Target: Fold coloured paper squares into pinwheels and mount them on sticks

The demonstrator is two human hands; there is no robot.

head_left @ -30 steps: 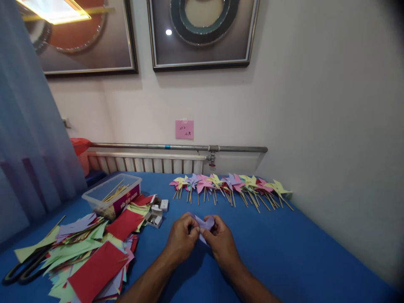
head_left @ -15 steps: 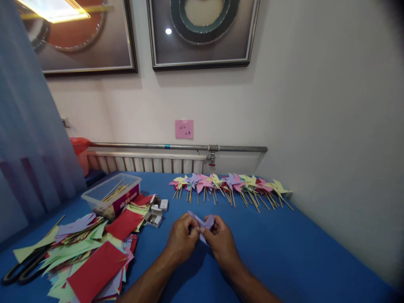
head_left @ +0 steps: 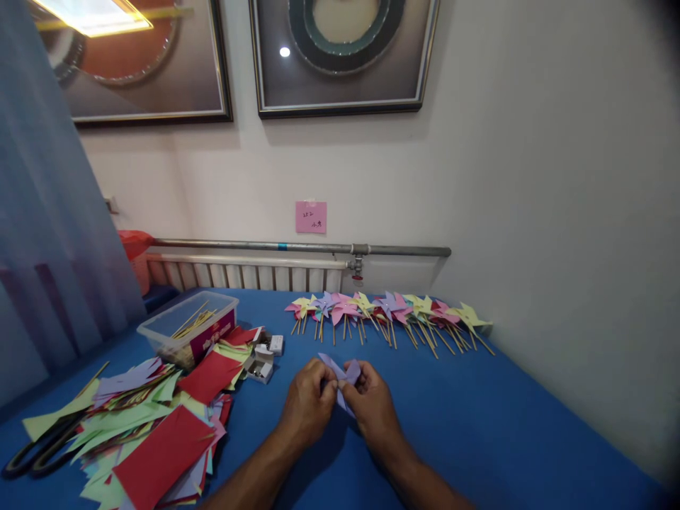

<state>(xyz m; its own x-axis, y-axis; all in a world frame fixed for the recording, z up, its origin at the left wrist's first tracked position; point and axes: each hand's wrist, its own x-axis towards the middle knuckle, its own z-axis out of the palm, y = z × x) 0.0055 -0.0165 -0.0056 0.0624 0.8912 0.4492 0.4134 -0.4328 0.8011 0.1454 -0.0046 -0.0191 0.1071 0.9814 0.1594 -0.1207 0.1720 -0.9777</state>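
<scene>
A purple paper pinwheel (head_left: 348,373), its blades partly folded in, is held between my two hands above the blue table. My left hand (head_left: 309,400) pinches its left side near the centre, thumb against fingers. On the other side my right hand (head_left: 372,405) grips the folded paper, its thumb close to the left thumb at the middle. My fingers cover the pinwheel's centre, so I cannot tell whether a pin is there. Beyond the hands lies a row of finished paper pinwheels (head_left: 390,306) on thin wooden sticks.
Cut coloured paper (head_left: 164,453) is piled at the left, beside black-handled scissors (head_left: 45,450). A clear plastic box (head_left: 159,331) holds wooden sticks. Small open boxes (head_left: 260,368) with tiny metal pieces stand near it. The blue table (head_left: 478,432) meets the wall at the right.
The purple paper has shifted very slightly between my fingers, with its upper left blade a little more spread. Both hands stay almost in place.
</scene>
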